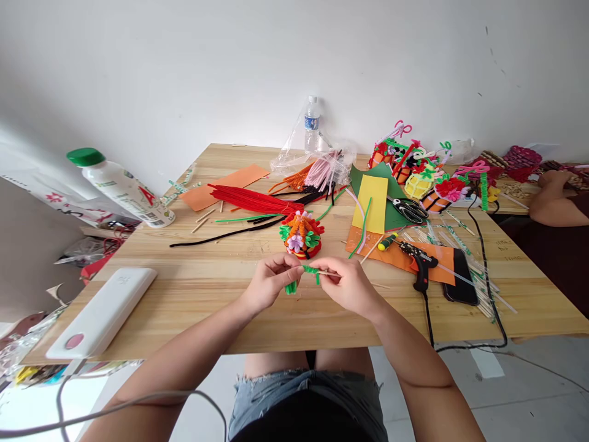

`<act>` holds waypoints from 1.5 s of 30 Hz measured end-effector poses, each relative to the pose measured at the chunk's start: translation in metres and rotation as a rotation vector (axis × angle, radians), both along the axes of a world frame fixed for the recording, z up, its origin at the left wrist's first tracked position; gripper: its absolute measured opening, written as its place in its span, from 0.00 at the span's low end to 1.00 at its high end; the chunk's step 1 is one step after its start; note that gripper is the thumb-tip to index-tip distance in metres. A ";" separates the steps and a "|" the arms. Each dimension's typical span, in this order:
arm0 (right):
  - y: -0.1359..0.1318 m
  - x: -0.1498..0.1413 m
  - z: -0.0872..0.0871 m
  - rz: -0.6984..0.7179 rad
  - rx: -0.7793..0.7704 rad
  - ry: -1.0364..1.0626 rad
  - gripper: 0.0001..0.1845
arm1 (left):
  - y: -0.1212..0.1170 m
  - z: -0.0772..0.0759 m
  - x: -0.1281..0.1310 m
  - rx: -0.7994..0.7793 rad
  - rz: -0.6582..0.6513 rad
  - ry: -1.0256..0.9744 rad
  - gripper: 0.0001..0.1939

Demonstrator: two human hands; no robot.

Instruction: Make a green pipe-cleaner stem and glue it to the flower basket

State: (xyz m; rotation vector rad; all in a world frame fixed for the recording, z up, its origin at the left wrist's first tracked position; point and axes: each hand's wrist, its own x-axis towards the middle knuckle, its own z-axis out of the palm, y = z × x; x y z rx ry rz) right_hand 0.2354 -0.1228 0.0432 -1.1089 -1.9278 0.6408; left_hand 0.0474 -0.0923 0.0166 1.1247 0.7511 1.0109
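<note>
My left hand (269, 280) and my right hand (347, 285) meet over the near middle of a wooden table (207, 288). Both pinch a green pipe cleaner (304, 276) wound on a thin wooden stick between them; its ends curl down by my left fingers. Just beyond my hands stands a small pipe-cleaner flower basket (301, 233) in orange, red, green and pink.
Red pipe cleaners (253, 199), orange paper (221, 184), yellow and green sheets (372, 202), scissors (409, 210), a glue gun (421, 264) with its cord, a phone (460, 285), finished craft pieces (423, 169), bottles (119, 187) and a white box (101, 310) lie around. Another person's arm (552, 199) rests at far right.
</note>
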 end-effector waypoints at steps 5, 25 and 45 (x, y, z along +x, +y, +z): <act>-0.001 -0.001 0.001 -0.022 -0.022 -0.005 0.17 | 0.000 0.001 0.000 0.003 -0.011 0.004 0.17; 0.003 0.001 0.000 -0.001 0.316 -0.231 0.08 | -0.002 0.002 0.001 -0.019 -0.034 -0.002 0.16; 0.004 0.005 0.002 0.016 0.339 -0.415 0.09 | 0.000 0.012 -0.004 0.271 -0.160 0.216 0.14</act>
